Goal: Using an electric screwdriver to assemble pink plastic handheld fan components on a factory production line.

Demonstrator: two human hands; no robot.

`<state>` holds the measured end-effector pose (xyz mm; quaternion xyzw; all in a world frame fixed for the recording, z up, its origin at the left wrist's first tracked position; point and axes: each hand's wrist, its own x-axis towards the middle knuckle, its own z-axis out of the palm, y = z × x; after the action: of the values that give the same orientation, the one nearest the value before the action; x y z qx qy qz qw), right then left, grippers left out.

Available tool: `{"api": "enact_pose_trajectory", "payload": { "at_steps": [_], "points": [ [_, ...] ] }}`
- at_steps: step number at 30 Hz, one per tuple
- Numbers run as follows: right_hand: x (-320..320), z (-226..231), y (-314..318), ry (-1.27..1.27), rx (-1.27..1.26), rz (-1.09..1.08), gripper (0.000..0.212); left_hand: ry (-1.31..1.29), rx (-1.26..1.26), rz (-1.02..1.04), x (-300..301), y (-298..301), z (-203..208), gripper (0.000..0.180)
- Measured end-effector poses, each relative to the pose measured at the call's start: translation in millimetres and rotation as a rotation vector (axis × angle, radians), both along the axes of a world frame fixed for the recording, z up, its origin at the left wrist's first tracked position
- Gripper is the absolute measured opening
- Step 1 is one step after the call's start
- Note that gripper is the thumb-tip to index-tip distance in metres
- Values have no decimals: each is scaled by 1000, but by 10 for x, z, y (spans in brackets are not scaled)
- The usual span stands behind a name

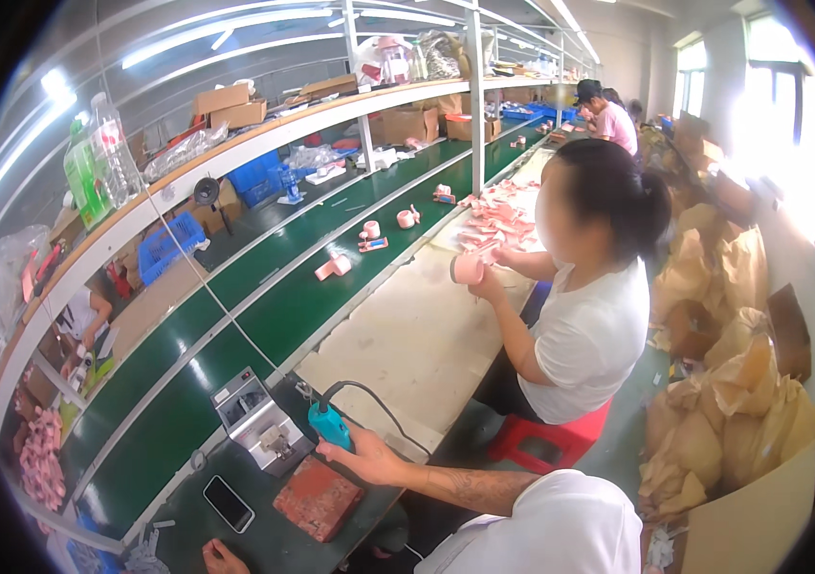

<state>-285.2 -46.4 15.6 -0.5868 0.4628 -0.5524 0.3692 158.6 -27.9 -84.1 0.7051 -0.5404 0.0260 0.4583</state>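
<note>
My right hand point(369, 459) is closed around a blue hand tool point(329, 424) with a black cable that loops off to the right. The tool's tip points down beside a small grey metal machine point(256, 419) on the dark worktop. A reddish-brown flat block point(317, 499) lies just below that hand. My left hand point(221, 557) shows only partly at the bottom edge, resting on the worktop near a black phone point(229, 503); its fingers are mostly hidden.
A green conveyor belt point(264, 316) runs away to the upper right, carrying pink parts point(334, 267). A co-worker in a white shirt point(584, 335) sits on a red stool point(546, 440) holding a pink part. Brown paper bags point(733, 402) are piled on the right. Shelves with boxes stand above.
</note>
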Motion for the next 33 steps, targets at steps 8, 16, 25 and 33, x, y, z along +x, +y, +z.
{"api": "enact_pose_trajectory", "payload": {
  "at_steps": [8, 16, 25, 33],
  "points": [
    [104, -42, -220, 26, -29, -16, 57, 122, -31, -79, 103, -66, -153, 23],
    [161, -180, -206, -74, 16, 144, 46, 181, -15, 43, 156, 59, -123, 26],
    [-122, -7, 113, -178, 185, 273, 36, 344, -121, -249, -1816, 31, 914, 11],
    [-395, 80, 293, -241, 227, 219, 54, 163, 302, -774, -3548, -1169, 1015, 46]
  ]
}}
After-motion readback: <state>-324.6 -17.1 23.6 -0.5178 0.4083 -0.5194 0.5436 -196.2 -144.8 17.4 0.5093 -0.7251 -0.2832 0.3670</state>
